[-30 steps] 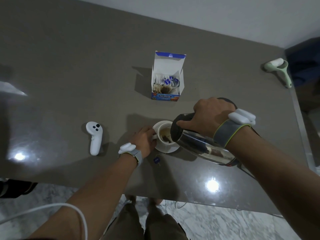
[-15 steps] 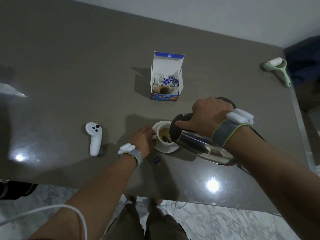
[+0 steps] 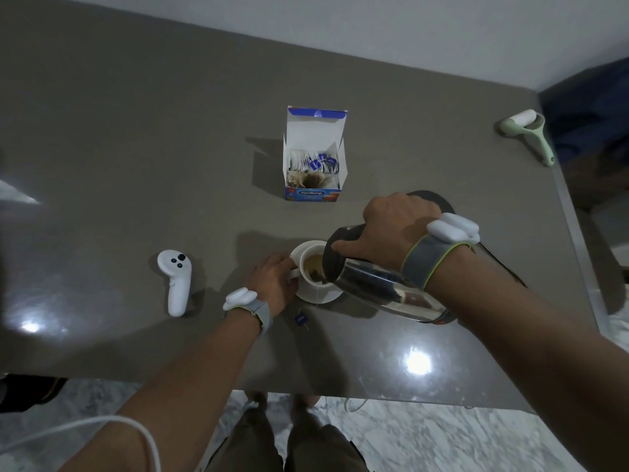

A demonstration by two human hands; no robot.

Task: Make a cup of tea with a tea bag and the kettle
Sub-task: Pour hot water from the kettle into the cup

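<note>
Ctr frame, near table (image 3: 102, 165) edge: left hand (image 3: 274, 282) grips the cup (image 3: 308, 264) handle, cup on saucer (image 3: 320, 296), tea bag (image 3: 316, 275) inside, its tag (image 3: 301, 318) on tabletop. Right hand (image 3: 396, 229) clenched round kettle (image 3: 384, 287) handle, kettle tilted w/ spout over cup. Beyond, upper ctr: open tea box (image 3: 315, 158).

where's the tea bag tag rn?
Head view: the blue tea bag tag lies on the table, just in front of the saucer, between the left hand and the tilted kettle.
</note>
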